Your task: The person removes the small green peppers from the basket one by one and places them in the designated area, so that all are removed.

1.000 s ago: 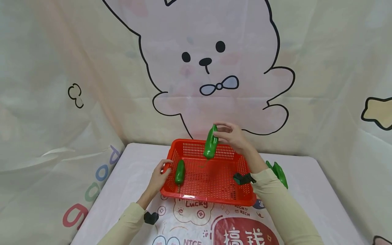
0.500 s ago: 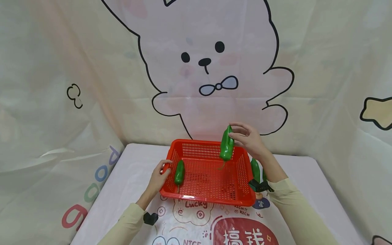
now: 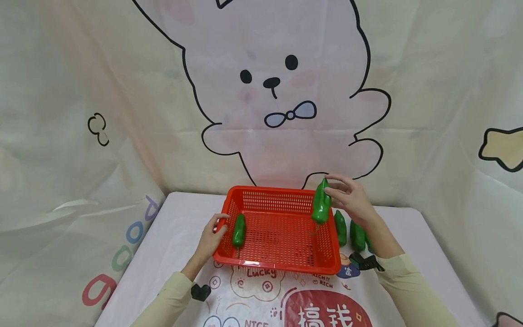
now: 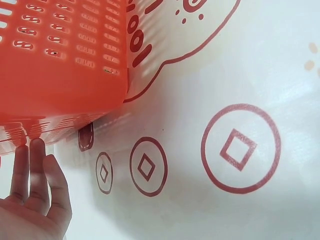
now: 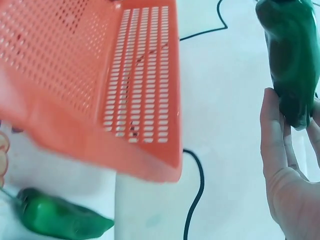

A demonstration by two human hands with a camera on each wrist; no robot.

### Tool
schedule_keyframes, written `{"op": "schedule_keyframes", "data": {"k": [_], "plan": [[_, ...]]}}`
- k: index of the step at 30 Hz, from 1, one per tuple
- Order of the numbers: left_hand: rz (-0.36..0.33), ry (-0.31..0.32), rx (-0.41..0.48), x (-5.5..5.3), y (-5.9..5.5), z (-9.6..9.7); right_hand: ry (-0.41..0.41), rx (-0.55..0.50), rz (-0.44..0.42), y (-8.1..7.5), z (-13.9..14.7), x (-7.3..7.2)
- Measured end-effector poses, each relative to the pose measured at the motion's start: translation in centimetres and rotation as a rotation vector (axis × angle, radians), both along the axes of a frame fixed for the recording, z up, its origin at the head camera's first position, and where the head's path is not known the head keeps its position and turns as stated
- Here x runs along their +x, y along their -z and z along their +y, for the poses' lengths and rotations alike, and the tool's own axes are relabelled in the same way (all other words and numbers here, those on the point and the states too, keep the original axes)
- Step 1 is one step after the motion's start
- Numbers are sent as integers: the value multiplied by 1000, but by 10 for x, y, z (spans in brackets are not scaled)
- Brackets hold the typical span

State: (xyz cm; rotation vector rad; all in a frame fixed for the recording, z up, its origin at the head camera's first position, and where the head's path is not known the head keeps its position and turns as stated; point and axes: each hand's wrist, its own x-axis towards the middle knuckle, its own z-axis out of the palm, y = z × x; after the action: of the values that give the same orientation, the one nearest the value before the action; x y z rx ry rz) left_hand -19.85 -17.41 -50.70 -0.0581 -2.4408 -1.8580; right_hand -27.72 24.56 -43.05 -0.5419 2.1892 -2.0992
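My right hand [image 3: 354, 204] pinches a green pepper [image 3: 321, 202] near its pointed end, above the right rim of the red plastic basket [image 3: 282, 268]. The stem hangs downward. In the right wrist view the held pepper [image 5: 295, 55] stands upright above my fingers, to the right of the basket wall. My left hand [image 3: 211, 232] holds the basket's left rim; in the left wrist view its fingertips [image 4: 37, 145] touch the outer wall. Inside the basket, along its left side, lies another green pepper [image 3: 239, 230] with its stem toward me.
Outside the basket on the right, a green pepper [image 3: 340, 228] lies close to the wall. Another pepper [image 3: 357, 236] is beside it, with one more partly behind my forearm. A dark cable [image 5: 197, 185] runs by the basket. The white table [image 3: 184, 204] meets a printed backdrop.
My right hand has carried the green pepper rightward, from over the basket's middle to its right rim, and slightly lower. The left hand and basket have stayed in place.
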Motion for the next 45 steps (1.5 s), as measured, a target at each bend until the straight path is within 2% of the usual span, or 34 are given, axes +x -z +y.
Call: {"op": "schedule_keyframes", "data": {"k": [5, 10, 17, 22, 30, 38, 45], "plan": [[7, -2, -7, -1, 1, 0, 19, 46, -7, 8, 17, 6], [0, 3, -10, -1, 1, -1, 32, 50, -32, 15, 34, 13], [-4, 3, -6, 0, 0, 0, 91, 123, -42, 30, 55, 24], [-10, 5, -7, 0, 0, 0, 112, 136, -49, 40, 73, 32], [-18, 6, 3, 0, -1, 1, 77, 98, -86, 51, 98, 38], [-24, 5, 1, 1, -2, 0, 67, 212, -107, 62, 118, 44], [-11, 1, -12, 1, -2, 1, 74, 206, -134, 75, 137, 50]]}}
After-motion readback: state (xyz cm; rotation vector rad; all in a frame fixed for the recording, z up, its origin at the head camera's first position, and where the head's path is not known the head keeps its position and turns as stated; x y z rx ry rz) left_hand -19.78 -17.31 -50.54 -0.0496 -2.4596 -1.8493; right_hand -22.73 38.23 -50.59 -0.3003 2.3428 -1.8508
